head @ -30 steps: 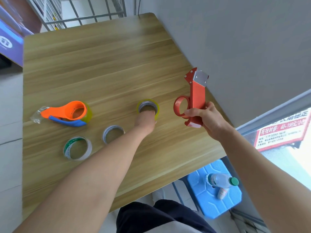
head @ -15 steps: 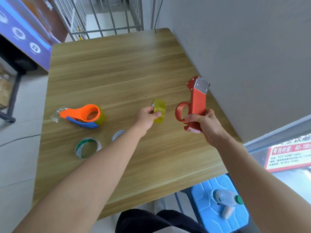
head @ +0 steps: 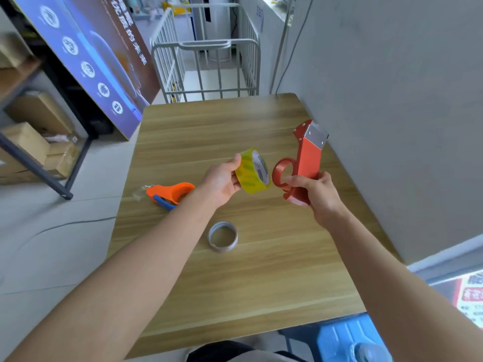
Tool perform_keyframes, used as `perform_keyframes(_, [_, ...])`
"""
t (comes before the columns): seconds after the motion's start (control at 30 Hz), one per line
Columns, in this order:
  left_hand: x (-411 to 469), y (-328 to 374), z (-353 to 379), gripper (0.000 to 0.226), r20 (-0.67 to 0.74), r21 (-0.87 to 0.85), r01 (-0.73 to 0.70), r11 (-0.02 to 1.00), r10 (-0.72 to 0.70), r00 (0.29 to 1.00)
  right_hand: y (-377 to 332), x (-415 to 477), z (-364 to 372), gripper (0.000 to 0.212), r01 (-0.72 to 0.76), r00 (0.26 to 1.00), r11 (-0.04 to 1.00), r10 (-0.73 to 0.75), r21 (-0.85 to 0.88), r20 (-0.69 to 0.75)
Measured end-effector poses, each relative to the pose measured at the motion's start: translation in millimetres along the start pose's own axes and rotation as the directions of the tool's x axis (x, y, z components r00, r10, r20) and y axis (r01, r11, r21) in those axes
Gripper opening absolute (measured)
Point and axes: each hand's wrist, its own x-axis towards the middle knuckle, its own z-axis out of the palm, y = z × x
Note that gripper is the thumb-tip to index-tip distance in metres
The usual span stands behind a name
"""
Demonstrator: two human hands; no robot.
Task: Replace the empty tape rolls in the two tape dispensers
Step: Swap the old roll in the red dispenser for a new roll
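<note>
Wooden table (head: 261, 283) against a grey wall. Left hand (head: 222, 178) clamped on a full yellow tape roll (head: 252, 171), held edge-on just beside the hub ring of the red dispenser (head: 300, 165), which the right hand (head: 317, 194) grips upright, apparently for loading. Orange dispenser (head: 171, 193) and empty core (head: 222, 236) lie on the table.

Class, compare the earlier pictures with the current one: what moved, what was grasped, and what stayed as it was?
The left hand took the yellow tape roll off the table and raised it beside the red dispenser's ring. The right hand holds that dispenser as before. The orange dispenser and empty core stayed put.
</note>
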Motion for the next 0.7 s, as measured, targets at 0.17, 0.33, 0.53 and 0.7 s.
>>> perform_keyframes(0.17, [-17.4, 26.8, -24.0, 0.021, -0.083, 0.020, 0.001, 1.000, 0.000, 0.997, -9.5, -3.8, 33.7, 0.090, 0.016, 0.999, 1.000, -0.016, -0.003, 0.034])
perform_keyframes(0.33, [-27.7, 44.6, -55.8, 0.042, -0.122, 0.076, 0.007, 0.997, 0.003, 0.992, -9.5, -8.2, 65.8, 0.092, 0.019, 0.996, 1.000, -0.017, -0.013, 0.085])
perform_keyframes(0.53, [-44.8, 63.6, -94.2, 0.040, 0.091, 0.181, -0.036, 0.983, 0.020, 0.996, -9.9, -12.0, 101.3, 0.089, 0.027, 0.991, 1.000, -0.026, -0.008, 0.135])
perform_keyframes(0.7, [-47.5, 72.2, -114.7, 0.006, 0.049, -0.042, -0.051, 0.998, 0.053, 0.997, -10.0, -15.3, 122.8, 0.089, 0.030, 0.989, 1.000, -0.029, -0.008, 0.143])
